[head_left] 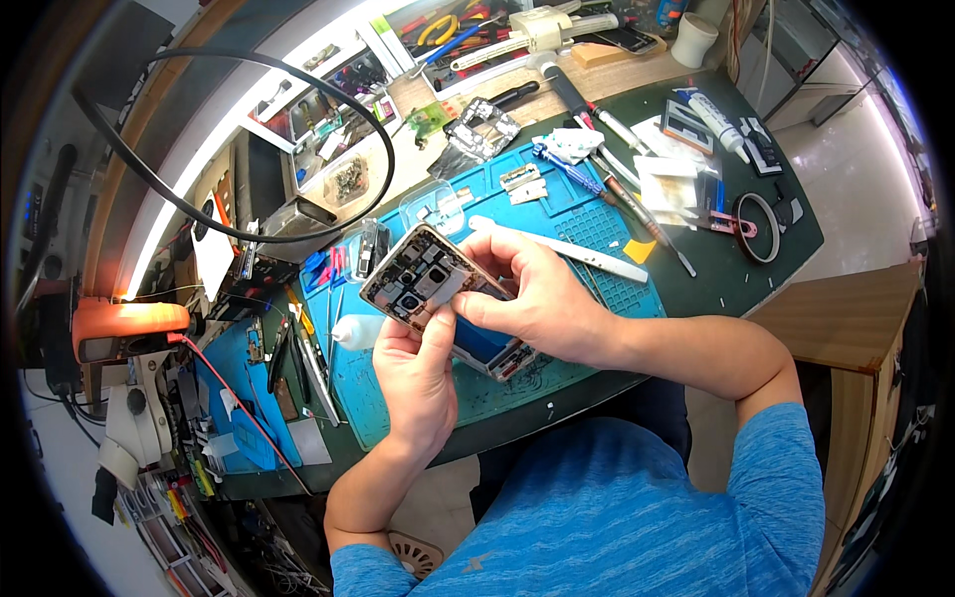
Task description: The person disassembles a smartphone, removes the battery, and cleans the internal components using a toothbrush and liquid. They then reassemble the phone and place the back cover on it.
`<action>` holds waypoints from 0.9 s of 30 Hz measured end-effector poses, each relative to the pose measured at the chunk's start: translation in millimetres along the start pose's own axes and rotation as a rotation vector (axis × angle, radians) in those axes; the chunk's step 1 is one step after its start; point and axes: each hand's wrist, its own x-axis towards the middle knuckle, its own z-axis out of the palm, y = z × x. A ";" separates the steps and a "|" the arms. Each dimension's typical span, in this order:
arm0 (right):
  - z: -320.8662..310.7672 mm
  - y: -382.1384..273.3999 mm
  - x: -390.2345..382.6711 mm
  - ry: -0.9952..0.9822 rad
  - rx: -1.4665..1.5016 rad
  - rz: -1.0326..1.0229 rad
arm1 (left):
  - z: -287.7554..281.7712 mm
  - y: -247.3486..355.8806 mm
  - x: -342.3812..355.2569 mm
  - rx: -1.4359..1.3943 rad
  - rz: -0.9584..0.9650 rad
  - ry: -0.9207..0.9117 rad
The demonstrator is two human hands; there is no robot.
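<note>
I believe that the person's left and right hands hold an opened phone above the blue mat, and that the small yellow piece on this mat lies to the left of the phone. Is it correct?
Not quite: in the head view, the small yellow piece lies to the right of the opened phone, not to its left.

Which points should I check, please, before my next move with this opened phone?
1. Opened slim rectangular phone with pale frame, held by left hand and right hand: ok.
2. Blue rubbery mat underneath phone: ok.
3. Dark round-lensed camera modules properly seated: cannot tell, too small.
4. Translucent white plastic bottle by left hand, closed: cannot tell.
5. Mat free of loose things: not ok; long flat white bar lies on it.
</note>
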 end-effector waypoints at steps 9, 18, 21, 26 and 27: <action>0.1 4.2 0.7 -0.004 -0.001 -0.021 | 2.8 -0.2 0.3 -0.015 0.009 0.031; 1.2 2.5 0.4 0.025 -0.018 -0.047 | -3.1 -2.8 1.8 0.032 0.023 -0.020; 2.4 1.7 0.0 0.039 -0.024 -0.057 | -3.2 -3.3 2.1 0.021 0.034 -0.035; 3.2 0.9 -1.0 0.048 -0.035 -0.073 | -4.3 -3.2 2.5 0.027 0.028 -0.037; 3.8 1.4 -0.8 0.051 -0.031 -0.083 | -5.2 -3.4 3.1 0.030 0.019 -0.026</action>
